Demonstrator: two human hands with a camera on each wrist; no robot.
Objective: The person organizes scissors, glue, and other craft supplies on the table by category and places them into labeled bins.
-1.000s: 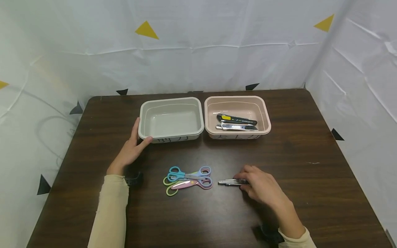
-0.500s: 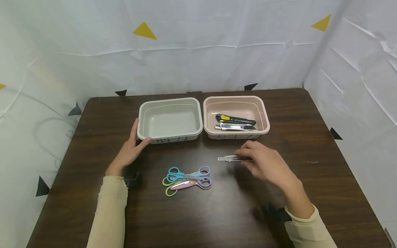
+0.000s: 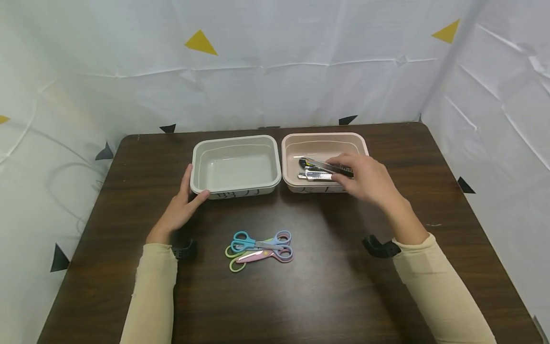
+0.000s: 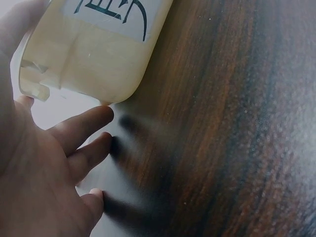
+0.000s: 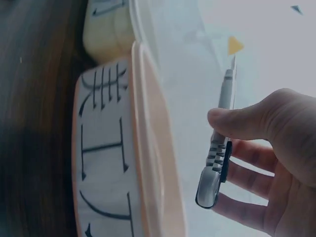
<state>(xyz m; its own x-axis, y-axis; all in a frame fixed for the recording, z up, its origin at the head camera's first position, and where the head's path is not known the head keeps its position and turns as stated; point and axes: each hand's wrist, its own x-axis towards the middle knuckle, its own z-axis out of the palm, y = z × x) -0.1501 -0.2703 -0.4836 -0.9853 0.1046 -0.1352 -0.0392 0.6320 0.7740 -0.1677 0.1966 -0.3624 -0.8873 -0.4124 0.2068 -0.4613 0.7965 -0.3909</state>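
My right hand pinches a silver and black utility knife between thumb and fingers. It holds the knife over the pink bin, above other utility knives lying inside. The held knife and hand partly cover them. My left hand is at the left front corner of the pale grey bin, thumb at the front rim and fingers along the left side. In the left wrist view its fingers are spread beside the bin's lower wall. Nothing lies inside the grey bin.
Several pairs of scissors, blue, pink, purple and green, lie in a pile on the dark wooden table in front of the bins. Both bins stand side by side near the table's back edge and bear labels on their fronts. White sheeting surrounds the table.
My right hand has lifted the utility knife from the table beside the scissors and carried it forward over the pink bin. The left hand stays at the grey bin's corner.
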